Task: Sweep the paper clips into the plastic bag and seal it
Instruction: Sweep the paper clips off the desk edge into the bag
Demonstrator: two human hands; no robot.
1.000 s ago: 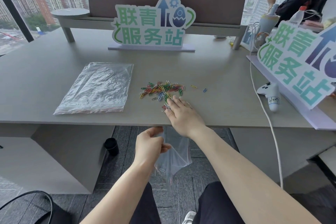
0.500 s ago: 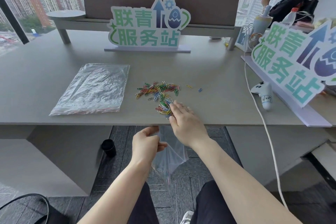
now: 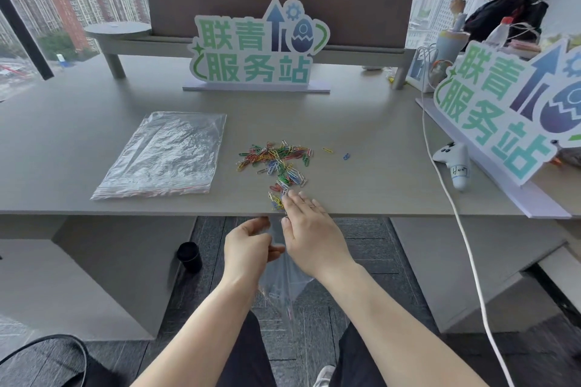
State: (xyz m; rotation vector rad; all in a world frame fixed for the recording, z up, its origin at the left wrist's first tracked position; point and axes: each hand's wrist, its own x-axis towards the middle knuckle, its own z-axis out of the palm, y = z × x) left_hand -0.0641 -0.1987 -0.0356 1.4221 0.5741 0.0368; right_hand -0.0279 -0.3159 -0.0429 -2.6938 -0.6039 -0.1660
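The bench (image 3: 361, 185) lies bare right of the paper clips (image 3: 276, 160) as far as the white cable (image 3: 440, 173) and game controller (image 3: 452, 163). A flat stack of plastic bags (image 3: 163, 154) fills the left; a standing sign (image 3: 254, 50) blocks the far side.

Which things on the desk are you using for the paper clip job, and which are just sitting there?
Using: paper clips; plastic bag held by left hand; right hand sweeping.

Just there: flat bags, game controller, white cable, signs.

Coloured paper clips (image 3: 276, 160) strewn near desk front edge; clear plastic bag (image 3: 283, 283) hangs open below.
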